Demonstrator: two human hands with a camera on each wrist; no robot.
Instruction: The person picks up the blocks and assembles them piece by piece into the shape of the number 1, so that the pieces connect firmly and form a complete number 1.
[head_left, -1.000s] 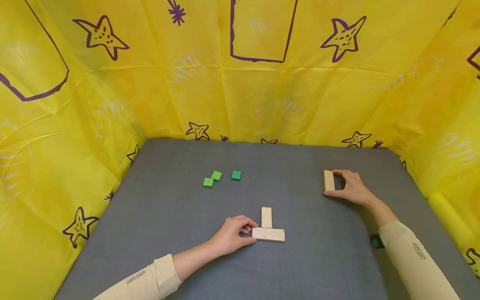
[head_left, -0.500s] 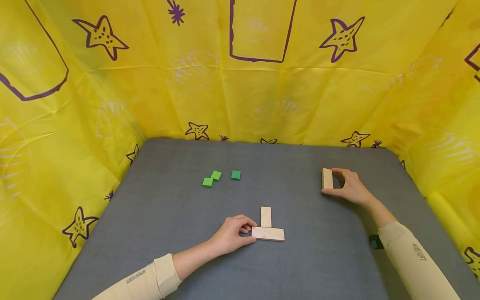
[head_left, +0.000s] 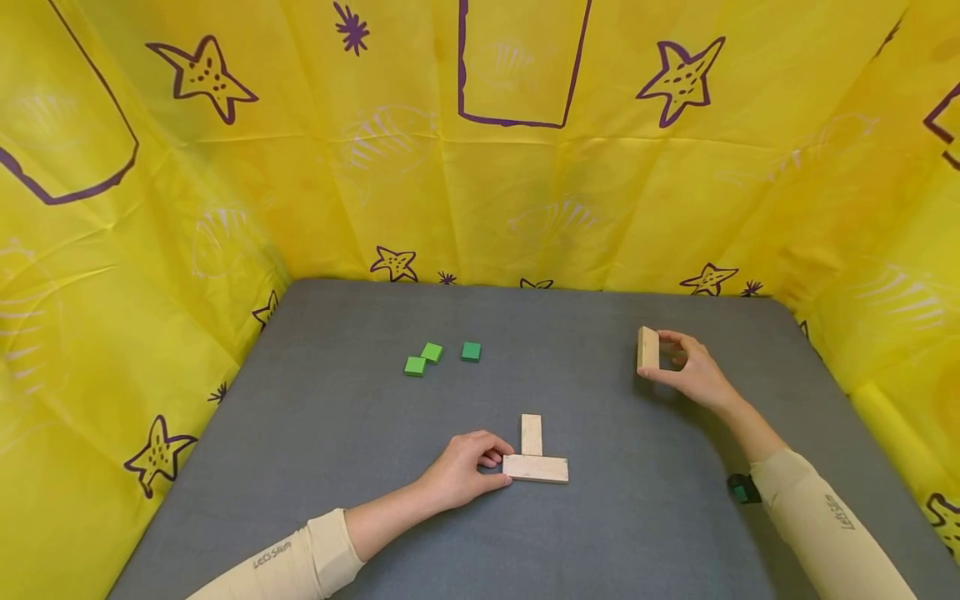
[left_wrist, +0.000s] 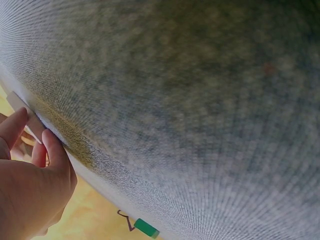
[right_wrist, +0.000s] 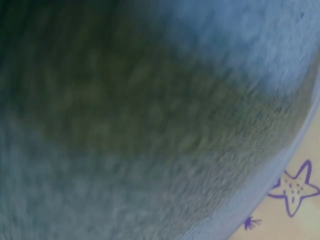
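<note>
My left hand (head_left: pixel 467 471) pinches the left end of a pale wooden block (head_left: pixel 536 468) lying flat on the grey table; thumb and fingertips sit at its corners. In the left wrist view, the fingers (left_wrist: pixel 57 152) touch that block's end. A second wooden block (head_left: pixel 531 434) lies lengthwise behind the first, its near end against it, forming an upside-down T. At the table's right, my right hand (head_left: pixel 696 372) holds a third wooden block (head_left: pixel 648 350) by its ends between thumb and fingers, seemingly a little above the table. The right wrist view shows only blurred cloth and curtain, no hand.
Two light green square tiles (head_left: pixel 423 360) lie touching or nearly so at the back left. A darker green tile (head_left: pixel 471 352) lies just right of them. A dark thing with a green patch (head_left: pixel 743 489) shows beside my right sleeve. Yellow curtain (head_left: pixel 480 183) surrounds the grey table (head_left: pixel 360 417).
My right hand has moved slightly left and away from me with its block, which shows more of its side. The left hand and the two blocks by it stay put.
</note>
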